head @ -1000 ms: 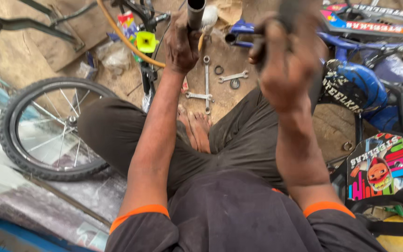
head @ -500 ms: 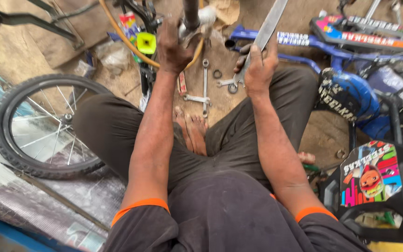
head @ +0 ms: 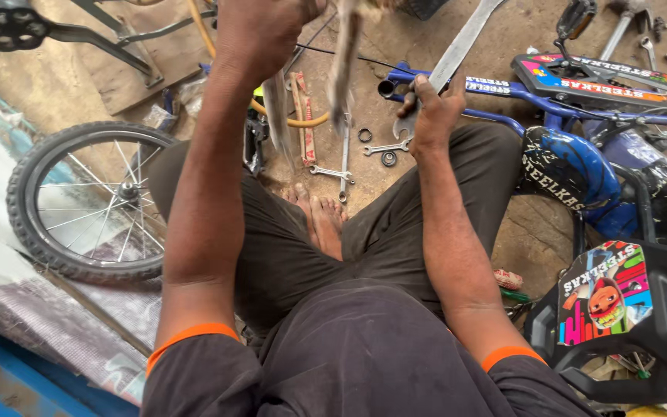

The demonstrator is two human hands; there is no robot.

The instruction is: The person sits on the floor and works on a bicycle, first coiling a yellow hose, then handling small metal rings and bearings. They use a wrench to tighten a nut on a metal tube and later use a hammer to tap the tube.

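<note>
Steel flat bar (head: pixel 465 42), long and grey, is gripped near its lower end by the right hand (head: pixel 431 108), fingers closed around it; bar slants up and away toward the top of the head view. Left hand (head: pixel 260 31) is raised close to the camera, closed on something at the top edge, partly cut off; a blurred, pale strip (head: pixel 343 69) hangs just beside it, can't tell what it is or whether the hand holds it. Person sits on the dirt floor (head: pixel 519 239), legs folded, bare feet (head: pixel 319 220) between the knees. Spanners (head: pixel 341 166) and small rings (head: pixel 365 136) lie loose on the floor ahead of the feet. Detached spoked wheel (head: pixel 86 205) lies to the left; blue bike frame (head: pixel 573 166) to the right, wheel off. Progress judgement: bike is apart, tools out, nothing looks reassembled yet, so most work remains.
</note>
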